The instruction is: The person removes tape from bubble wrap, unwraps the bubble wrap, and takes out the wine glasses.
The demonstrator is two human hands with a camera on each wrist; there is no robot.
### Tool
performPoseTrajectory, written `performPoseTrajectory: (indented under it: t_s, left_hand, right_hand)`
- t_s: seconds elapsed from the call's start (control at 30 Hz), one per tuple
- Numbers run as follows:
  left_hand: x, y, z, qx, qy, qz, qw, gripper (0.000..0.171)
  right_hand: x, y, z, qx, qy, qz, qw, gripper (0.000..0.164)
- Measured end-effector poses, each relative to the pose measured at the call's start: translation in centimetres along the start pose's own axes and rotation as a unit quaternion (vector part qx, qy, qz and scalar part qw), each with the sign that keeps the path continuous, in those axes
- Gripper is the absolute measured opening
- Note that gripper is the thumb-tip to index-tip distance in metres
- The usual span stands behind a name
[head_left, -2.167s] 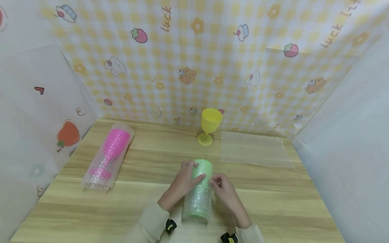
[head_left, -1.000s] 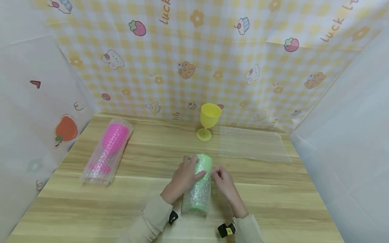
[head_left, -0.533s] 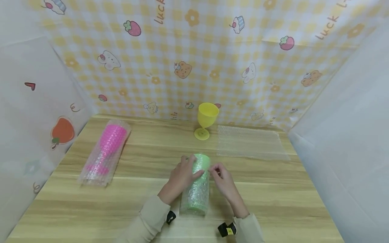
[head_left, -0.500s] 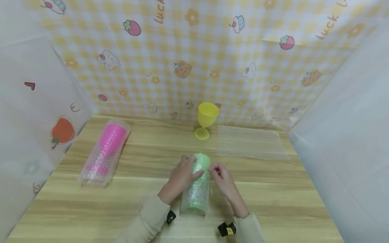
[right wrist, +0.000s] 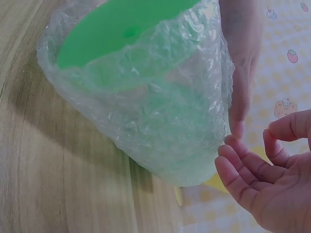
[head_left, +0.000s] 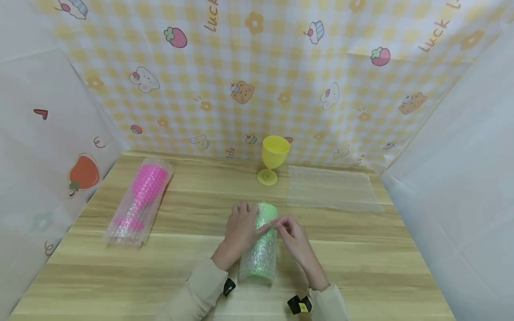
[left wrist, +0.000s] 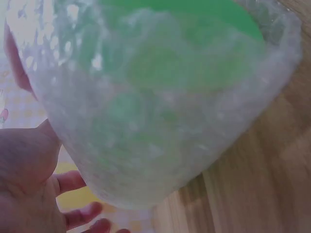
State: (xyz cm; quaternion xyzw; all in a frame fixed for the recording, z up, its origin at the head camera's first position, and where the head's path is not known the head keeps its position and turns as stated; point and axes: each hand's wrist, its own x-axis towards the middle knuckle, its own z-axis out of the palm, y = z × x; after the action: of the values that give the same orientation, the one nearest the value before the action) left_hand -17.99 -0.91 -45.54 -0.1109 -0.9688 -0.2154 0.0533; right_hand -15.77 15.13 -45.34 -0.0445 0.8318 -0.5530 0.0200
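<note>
A light green goblet [head_left: 267,212], rolled in clear bubble wrap [head_left: 261,256], lies on the table with its base towards me. My left hand [head_left: 239,229] rests along its left side. The left thumb stretches straight across the wrap, while the other fingers extend towards the goblet's far end. Over the right edge of the wrap, my right hand [head_left: 296,238] has its thumb and index tips together beside the left thumb. In the right wrist view, the other fingers [right wrist: 238,177] of this hand are half bent near the wrap. Whether something thin is between the tips cannot be made out.
A pink goblet [head_left: 147,183] in bubble wrap [head_left: 127,223] lies at the left of the wooden table [head_left: 192,276]. A yellow goblet [head_left: 275,152] stands upright at the back. A flat bubble wrap sheet [head_left: 333,189] lies to its right. Patterned cloth [head_left: 297,58] hangs behind.
My left fingers have shifted slightly left, and the left thumb now reaches further across the wrap. My right fingertips have moved slightly left to meet it. The goblets have stayed put.
</note>
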Motion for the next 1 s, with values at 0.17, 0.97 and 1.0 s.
performPoseTrajectory:
  t_s: [0.17,0.97,1.0]
  left_hand:
    - [0.3,0.4,-0.3,0.005,-0.007,0.007,0.9999,0.046]
    - [0.2,-2.6,-2.3,-0.243,-0.099,-0.009,0.9649,0.035]
    - [0.1,-3.0,-2.4,-0.249,-0.098,-0.008,0.9636,0.034]
  right_hand:
    - [0.0,-0.4,-0.3,0.0,0.007,0.011,1.0,0.014]
    - [1.1,-1.0,1.8,-0.301,-0.05,-0.089,0.948,0.05]
    - [1.2,-1.1,1.8,-0.311,-0.052,-0.09,0.945,0.05]
